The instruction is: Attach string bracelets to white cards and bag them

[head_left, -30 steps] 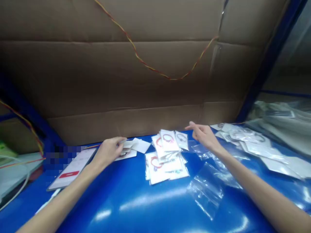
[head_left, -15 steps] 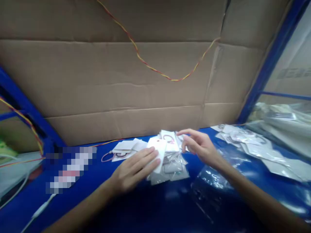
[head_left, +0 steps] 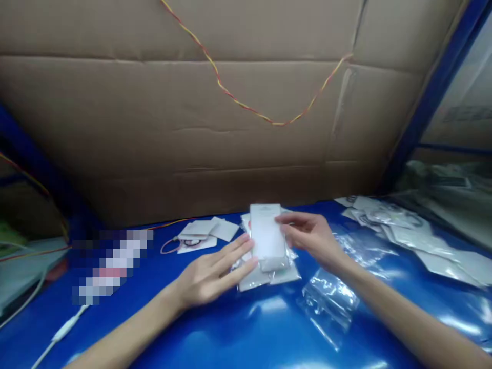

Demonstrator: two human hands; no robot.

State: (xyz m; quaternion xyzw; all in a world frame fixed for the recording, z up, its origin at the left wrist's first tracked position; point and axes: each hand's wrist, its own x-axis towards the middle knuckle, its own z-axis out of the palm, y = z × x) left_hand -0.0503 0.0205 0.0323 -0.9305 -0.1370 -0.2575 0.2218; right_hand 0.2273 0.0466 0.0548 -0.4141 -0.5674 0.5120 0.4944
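Note:
A white card [head_left: 267, 233] stands out above a pile of cards in clear bags [head_left: 285, 274] on the blue surface. My right hand [head_left: 311, 236] pinches the card's right edge between thumb and fingers. At its left edge, my left hand [head_left: 215, 274] has its fingers stretched out, the tips touching or very near the card. Left of the pile lie loose white cards [head_left: 198, 229], one with a dark loop, and a pink loop [head_left: 169, 247] beside them.
Clear plastic bags [head_left: 334, 292] lie near my right forearm. More bagged cards [head_left: 418, 236] spread at the right. A pixelated object with a white cable [head_left: 65, 328] is at the left. Behind stands a cardboard wall [head_left: 249, 143] with a red-yellow wire [head_left: 242, 105].
My right hand has closed on a white card, which now covers the card with the loop on the pile. My left hand has shifted slightly, and the card under its fingers is largely hidden.

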